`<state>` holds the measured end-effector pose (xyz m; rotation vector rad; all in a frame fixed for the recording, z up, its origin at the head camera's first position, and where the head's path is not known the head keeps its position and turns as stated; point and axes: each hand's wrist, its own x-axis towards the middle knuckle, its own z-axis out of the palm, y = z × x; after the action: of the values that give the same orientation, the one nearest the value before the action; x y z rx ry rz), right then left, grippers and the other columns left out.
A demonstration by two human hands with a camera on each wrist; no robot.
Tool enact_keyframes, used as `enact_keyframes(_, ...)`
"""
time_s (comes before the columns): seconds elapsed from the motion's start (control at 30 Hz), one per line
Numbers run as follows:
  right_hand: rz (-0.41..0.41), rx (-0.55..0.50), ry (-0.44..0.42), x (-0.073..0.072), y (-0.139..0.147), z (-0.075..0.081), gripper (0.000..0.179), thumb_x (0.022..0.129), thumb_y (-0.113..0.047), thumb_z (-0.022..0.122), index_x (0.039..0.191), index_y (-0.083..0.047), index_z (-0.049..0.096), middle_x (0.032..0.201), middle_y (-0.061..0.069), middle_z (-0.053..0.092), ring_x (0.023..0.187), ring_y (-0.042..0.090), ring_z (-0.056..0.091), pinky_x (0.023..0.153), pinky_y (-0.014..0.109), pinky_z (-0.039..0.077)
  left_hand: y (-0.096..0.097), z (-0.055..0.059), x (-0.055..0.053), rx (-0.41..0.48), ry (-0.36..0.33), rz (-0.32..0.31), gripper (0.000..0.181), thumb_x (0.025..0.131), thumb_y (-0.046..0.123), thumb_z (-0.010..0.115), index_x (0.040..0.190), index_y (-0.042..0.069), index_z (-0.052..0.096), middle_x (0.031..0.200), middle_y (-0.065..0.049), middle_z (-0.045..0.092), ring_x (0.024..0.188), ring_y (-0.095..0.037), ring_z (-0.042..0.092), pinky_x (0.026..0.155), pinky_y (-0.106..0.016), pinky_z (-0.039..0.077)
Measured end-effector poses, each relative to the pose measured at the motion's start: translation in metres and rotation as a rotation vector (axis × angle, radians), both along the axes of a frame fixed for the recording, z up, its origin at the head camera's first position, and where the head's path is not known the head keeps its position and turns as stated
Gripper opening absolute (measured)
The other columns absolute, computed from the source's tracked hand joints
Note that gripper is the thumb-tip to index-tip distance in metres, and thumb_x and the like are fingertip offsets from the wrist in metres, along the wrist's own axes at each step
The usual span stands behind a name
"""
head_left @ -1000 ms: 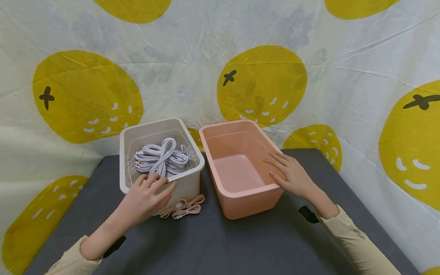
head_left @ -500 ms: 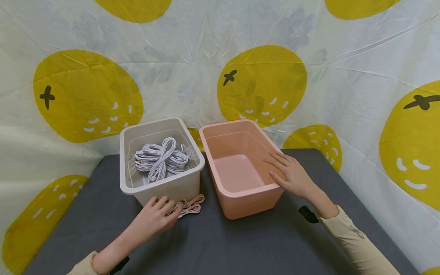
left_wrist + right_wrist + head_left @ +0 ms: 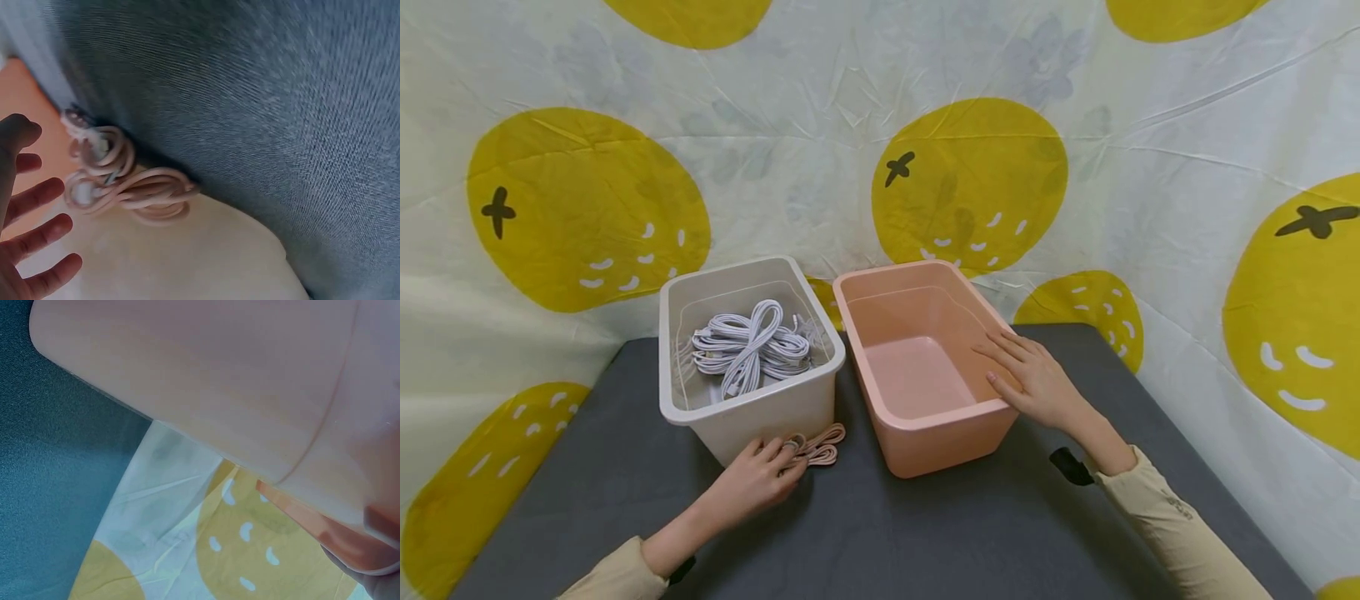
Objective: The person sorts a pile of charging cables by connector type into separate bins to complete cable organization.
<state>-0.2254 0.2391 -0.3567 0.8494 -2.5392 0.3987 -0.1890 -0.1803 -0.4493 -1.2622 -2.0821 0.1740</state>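
Note:
My left hand is at the coiled pinkish-beige cables, which lie on the dark table against the front foot of the grey-white bin. In the left wrist view its fingers are spread and slightly bent, with a gap between them and the cables. White plugs show among those coils. My right hand rests over the right rim of the pink bin, fingers extended along the inner wall. The right wrist view shows mostly the bin's outer wall; little of that hand is visible there.
Several bundled white cables lie inside the grey-white bin. The pink bin stands to its right with a narrow gap between. Both are on a dark cloth-covered table, with a fruit-patterned curtain behind and at both sides.
My left hand has come down from over the grey-white bin's front rim to the beige cables at its foot, moving slightly right. The right hand stays on the pink bin.

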Motion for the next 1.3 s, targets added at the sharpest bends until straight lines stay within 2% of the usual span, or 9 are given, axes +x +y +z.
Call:
enact_keyframes(0.17, 0.005, 0.0, -0.005, -0.001, 0.0, 0.0, 0.042, 0.087, -0.026, 0.05, 0.128, -0.016, 0.049, 0.134, 0.018, 0.043, 0.125, 0.037, 0.036, 0.098, 0.055, 0.027, 0.002, -0.009, -0.009, -0.049, 0.058, 0.01, 0.028, 0.088, 0.023, 0.037, 0.094, 0.015, 0.064, 0.094, -0.004, 0.061, 0.089, -0.023, 0.055, 0.066, -0.039, 0.042)
enact_keyframes(0.3, 0.004, 0.002, 0.001, -0.001, 0.0, -0.001, 0.042, 0.087, -0.026, 0.05, 0.128, -0.016, 0.049, 0.134, 0.018, 0.044, 0.125, 0.037, 0.036, 0.097, 0.055, 0.027, 0.007, -0.011, -0.014, -0.071, 0.098, 0.006, 0.03, 0.083, 0.021, 0.035, 0.091, 0.015, 0.064, 0.091, -0.003, 0.059, 0.087, -0.022, 0.054, 0.067, -0.039, 0.042)
enact_keyframes(0.4, 0.001, 0.004, 0.005, -0.001, 0.001, -0.001, 0.042, 0.087, -0.026, 0.05, 0.128, -0.017, 0.049, 0.134, 0.018, 0.044, 0.125, 0.037, 0.037, 0.097, 0.055, 0.028, 0.009, -0.011, -0.017, -0.089, 0.104, 0.001, 0.029, 0.082, 0.022, 0.037, 0.088, 0.015, 0.064, 0.089, -0.002, 0.057, 0.085, -0.021, 0.053, 0.068, -0.039, 0.042)
enact_keyframes(0.53, -0.004, 0.007, -0.003, -0.001, 0.0, -0.001, 0.042, 0.087, -0.026, 0.05, 0.129, -0.017, 0.048, 0.134, 0.018, 0.044, 0.126, 0.037, 0.036, 0.098, 0.055, 0.027, 0.014, -0.013, -0.018, -0.115, 0.109, 0.008, 0.029, 0.086, 0.018, 0.033, 0.088, 0.015, 0.062, 0.091, -0.002, 0.055, 0.083, -0.021, 0.05, 0.069, -0.039, 0.041)
enact_keyframes(0.83, -0.007, 0.005, -0.01, 0.001, -0.001, 0.0, 0.042, 0.087, -0.026, 0.05, 0.128, -0.016, 0.048, 0.134, 0.018, 0.044, 0.126, 0.037, 0.035, 0.098, 0.055, 0.026, 0.021, -0.019, -0.022, -0.111, 0.119, 0.005, 0.034, 0.088, 0.017, 0.029, 0.081, 0.014, 0.063, 0.092, -0.005, 0.056, 0.08, -0.024, 0.048, 0.07, -0.04, 0.042)
enact_keyframes(1.0, -0.003, 0.011, 0.003, 0.0, 0.0, 0.0, 0.042, 0.088, -0.026, 0.05, 0.129, -0.016, 0.048, 0.134, 0.018, 0.044, 0.126, 0.036, 0.036, 0.098, 0.054, 0.027, 0.024, -0.019, -0.024, -0.135, 0.097, 0.028, 0.032, 0.086, 0.015, 0.032, 0.08, 0.016, 0.064, 0.093, -0.005, 0.057, 0.082, -0.024, 0.048, 0.071, -0.039, 0.042)
enact_keyframes(1.2, -0.011, 0.009, -0.009, 0.0, 0.0, 0.0, 0.042, 0.087, -0.027, 0.05, 0.128, -0.015, 0.048, 0.135, 0.017, 0.044, 0.126, 0.035, 0.035, 0.098, 0.054, 0.027, 0.025, -0.02, -0.023, -0.171, 0.08, 0.034, 0.017, 0.08, 0.017, 0.048, 0.086, 0.02, 0.064, 0.105, -0.006, 0.061, 0.085, -0.023, 0.048, 0.072, -0.039, 0.041)
enact_keyframes(1.3, -0.013, 0.011, -0.007, 0.0, 0.0, 0.0, 0.042, 0.087, -0.027, 0.05, 0.127, -0.014, 0.049, 0.134, 0.017, 0.044, 0.126, 0.035, 0.035, 0.098, 0.054, 0.027, 0.026, -0.02, -0.023, -0.174, 0.072, 0.026, 0.019, 0.081, 0.019, 0.045, 0.087, 0.022, 0.062, 0.105, -0.007, 0.062, 0.084, -0.023, 0.048, 0.072, -0.039, 0.04)
